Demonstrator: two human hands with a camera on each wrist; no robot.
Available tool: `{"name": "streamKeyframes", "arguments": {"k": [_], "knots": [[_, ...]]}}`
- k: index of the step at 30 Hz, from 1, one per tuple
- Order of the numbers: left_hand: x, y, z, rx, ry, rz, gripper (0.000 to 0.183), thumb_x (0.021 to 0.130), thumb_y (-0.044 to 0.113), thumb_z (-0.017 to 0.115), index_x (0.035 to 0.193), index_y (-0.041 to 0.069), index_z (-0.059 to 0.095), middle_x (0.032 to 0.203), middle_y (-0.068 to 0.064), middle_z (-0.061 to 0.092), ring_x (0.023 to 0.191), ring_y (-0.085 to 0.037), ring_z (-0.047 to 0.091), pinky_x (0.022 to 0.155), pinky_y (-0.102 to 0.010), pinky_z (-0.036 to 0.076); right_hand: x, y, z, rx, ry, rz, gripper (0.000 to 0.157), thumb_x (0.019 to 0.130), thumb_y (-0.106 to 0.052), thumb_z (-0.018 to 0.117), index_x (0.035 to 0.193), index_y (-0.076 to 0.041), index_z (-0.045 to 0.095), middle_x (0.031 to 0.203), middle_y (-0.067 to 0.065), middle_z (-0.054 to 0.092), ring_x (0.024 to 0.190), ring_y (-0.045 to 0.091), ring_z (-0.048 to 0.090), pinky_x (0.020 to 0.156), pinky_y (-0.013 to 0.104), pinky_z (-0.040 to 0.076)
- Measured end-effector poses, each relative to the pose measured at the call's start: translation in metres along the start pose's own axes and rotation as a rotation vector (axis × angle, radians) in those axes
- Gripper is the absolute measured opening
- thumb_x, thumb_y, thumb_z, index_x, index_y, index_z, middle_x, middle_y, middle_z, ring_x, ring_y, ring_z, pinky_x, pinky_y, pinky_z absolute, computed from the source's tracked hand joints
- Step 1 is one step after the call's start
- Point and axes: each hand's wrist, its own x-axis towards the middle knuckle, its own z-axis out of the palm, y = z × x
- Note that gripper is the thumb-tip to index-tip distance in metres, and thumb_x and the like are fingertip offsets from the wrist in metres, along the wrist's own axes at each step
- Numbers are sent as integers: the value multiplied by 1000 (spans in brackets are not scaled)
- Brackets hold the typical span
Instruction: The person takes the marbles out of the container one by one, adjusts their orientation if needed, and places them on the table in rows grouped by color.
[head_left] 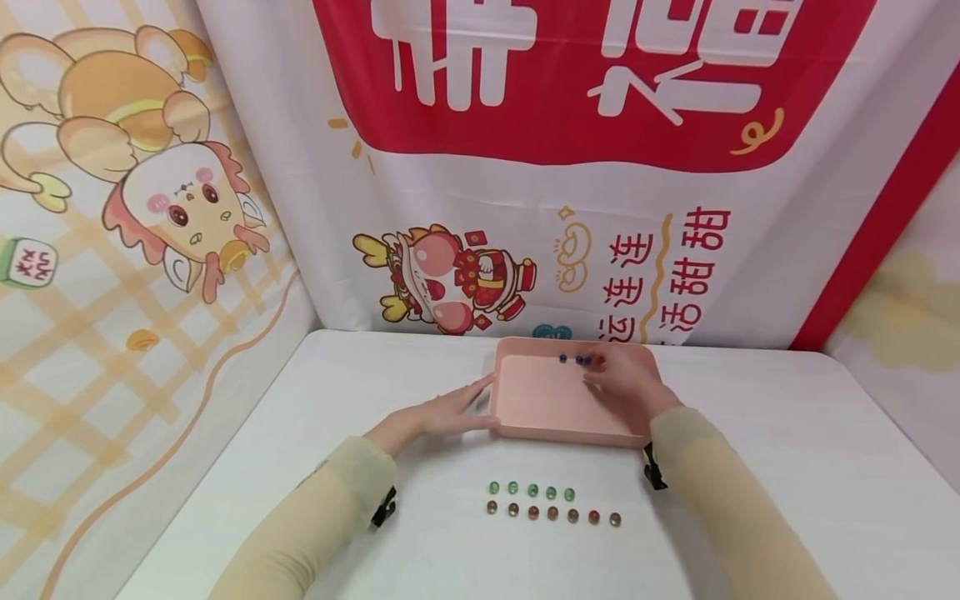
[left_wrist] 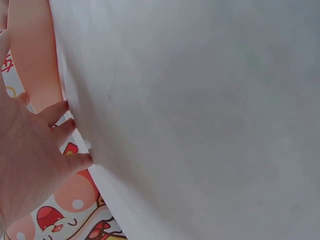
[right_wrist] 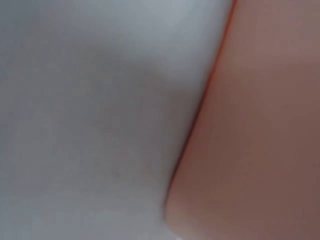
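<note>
In the head view a shallow pink tray point(head_left: 540, 400) lies on the white table. Small dark blue marbles point(head_left: 563, 358) sit along its far side. My right hand point(head_left: 622, 375) reaches over the tray, its fingertips right at the blue marbles and the thumb apart from the fingers. My left hand point(head_left: 453, 411) spreads its thumb and fingers against the tray's left side. In the left wrist view, the left fingers point(left_wrist: 62, 131) extend beside the pink tray wall point(left_wrist: 32, 55). The right wrist view has only the tray's side point(right_wrist: 250, 140) and the table; the right hand is out of it.
In front of the tray, on the white table point(head_left: 420, 533), lie a row of several green marbles point(head_left: 532, 491) and, nearer, a row of several amber-brown marbles point(head_left: 552, 513). A printed cloth point(head_left: 465, 192) hangs behind the table, and a patterned cloth point(head_left: 142, 333) covers the left side.
</note>
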Motion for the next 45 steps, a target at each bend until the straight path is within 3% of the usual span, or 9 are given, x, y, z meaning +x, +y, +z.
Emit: {"name": "streamKeyframes", "arguments": {"k": [7, 10, 17, 27, 30, 37, 45], "knots": [[10, -10, 4, -10, 1, -21, 92, 82, 73, 56, 155, 44, 8, 161, 4, 15, 146, -23, 14, 114, -56, 16, 5, 1, 5, 4, -6, -21, 36, 88, -20, 74, 123, -15, 67, 113, 3, 63, 101, 22, 53, 92, 40, 49], [14, -14, 6, -3, -1, -31, 93, 80, 75, 56, 154, 46, 7, 161, 6, 15, 146, -21, 13, 114, -55, 16, 5, 2, 5, -45, 8, -42, 30, 88, -17, 73, 118, -14, 69, 113, 4, 63, 100, 23, 54, 92, 41, 48], [0, -1, 1, -14, 10, 4, 90, 85, 68, 56, 156, 37, 11, 161, -1, 18, 146, -26, 15, 113, -57, 17, 1, 1, 4, -134, 46, -14, 17, 87, -11, 72, 98, -24, 75, 104, -1, 63, 94, 21, 51, 86, 37, 46], [-2, 1, 1, -2, 6, 6, 91, 86, 69, 55, 157, 36, 9, 161, -2, 16, 146, -27, 14, 114, -57, 16, -1, -3, 3, -186, 74, -22, 17, 86, -12, 72, 87, -29, 74, 96, -4, 63, 90, 19, 52, 83, 36, 46], [-2, 1, 1, -9, 7, 8, 90, 86, 68, 55, 157, 36, 10, 161, -2, 16, 146, -27, 14, 114, -57, 16, -3, -4, 2, -160, 69, -14, 13, 87, -14, 73, 89, -28, 73, 96, -3, 63, 90, 19, 52, 82, 36, 45], [-2, 2, 1, -1, 13, 6, 89, 87, 67, 56, 156, 37, 10, 161, 0, 17, 146, -26, 15, 113, -57, 18, -9, -7, -7, 132, -16, 157, 12, 94, -22, 65, 105, -27, 70, 105, -1, 57, 99, 22, 47, 80, 37, 43], [-1, 2, 0, 25, 6, 8, 88, 87, 67, 54, 156, 38, 8, 161, -1, 15, 146, -26, 15, 114, -55, 17, -6, -10, -30, 66, 1, -185, 19, 90, 3, 61, 107, -1, 69, 98, 8, 64, 89, 24, 57, 76, 38, 50]]}}
